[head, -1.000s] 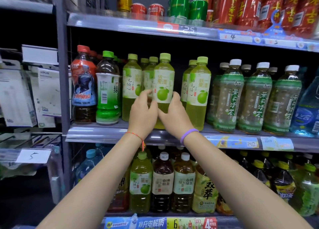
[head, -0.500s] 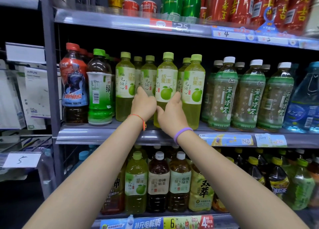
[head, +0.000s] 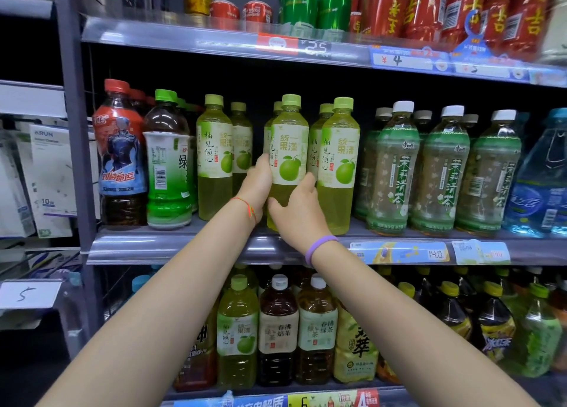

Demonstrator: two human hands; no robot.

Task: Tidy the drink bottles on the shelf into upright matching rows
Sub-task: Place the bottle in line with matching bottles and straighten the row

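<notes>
On the middle shelf (head: pixel 171 247) stand several pale green pomelo drink bottles with green caps. Both my hands hold the front middle one (head: pixel 289 149), which stands upright. My left hand (head: pixel 256 186) grips its left side at the label's lower edge. My right hand (head: pixel 296 210) wraps its lower right side, thumb across the front. A matching bottle (head: pixel 339 164) stands touching it on the right, and another (head: pixel 214 158) stands apart to the left, with a gap between. More matching bottles stand behind them.
Left of the pomelo row stand a green-label tea bottle (head: pixel 167 161) and a red-capped dark bottle (head: pixel 121 155). White-capped jasmine tea bottles (head: pixel 395 167) and a blue water bottle (head: pixel 543 179) fill the right. Cans (head: pixel 299 5) line the shelf above; more bottles (head: pixel 277 330) stand below.
The held bottle has shifted right, from beside the left pair toward the right-hand bottle, and both hands moved with it. The view has shifted a little too.
</notes>
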